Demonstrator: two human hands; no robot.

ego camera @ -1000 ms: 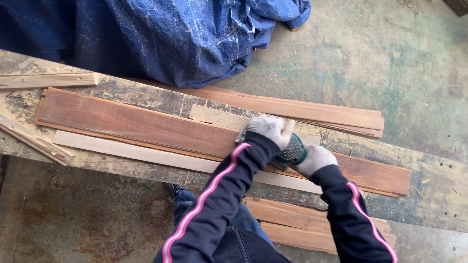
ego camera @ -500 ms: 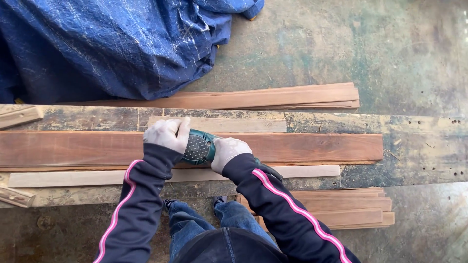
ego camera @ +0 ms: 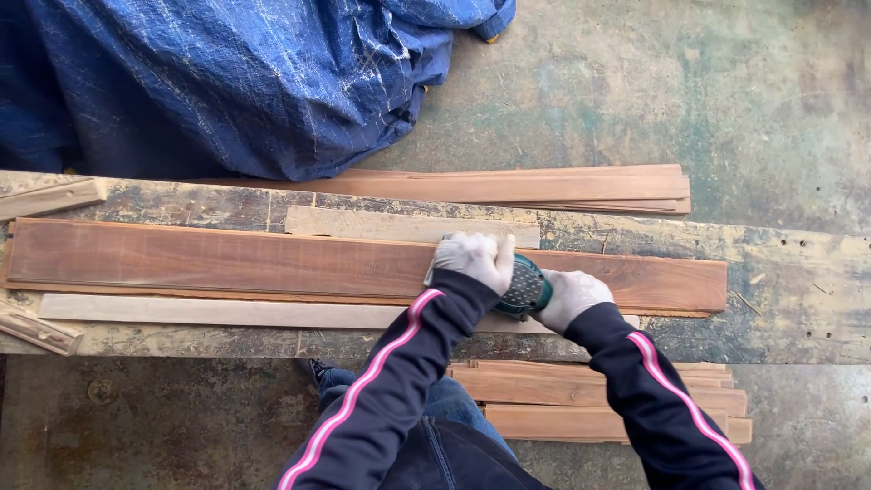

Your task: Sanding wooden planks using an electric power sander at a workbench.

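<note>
A weathered workbench (ego camera: 798, 299) runs across the view, with a blue tarpaulin (ego camera: 227, 82) heaped at your 11 o'clock and bare concrete floor (ego camera: 726, 91) at 1 o'clock. On the bench, a long reddish-brown board (ego camera: 227, 261) lies lengthwise, with a pale strip (ego camera: 227, 313) just beside its near edge and a short pale offcut (ego camera: 381, 223) against its far edge. More boards are stacked on the floor at 12 o'clock (ego camera: 544, 186) and at 5 o'clock (ego camera: 581, 399). You hold a green power sander (ego camera: 524, 289) flat on the reddish board, right of its middle: your gloved left hand (ego camera: 474, 259) is wrapped over the front of the tool, and your gloved right hand (ego camera: 567, 298) is closed around its rear. Half a second ago the sander sat further left along the board; it has since travelled back toward the 3 o'clock end, as it stood a second ago. That reads as back-and-forth sanding passes over the board's middle stretch, with the long left-hand run apparently yet to be covered.
</note>
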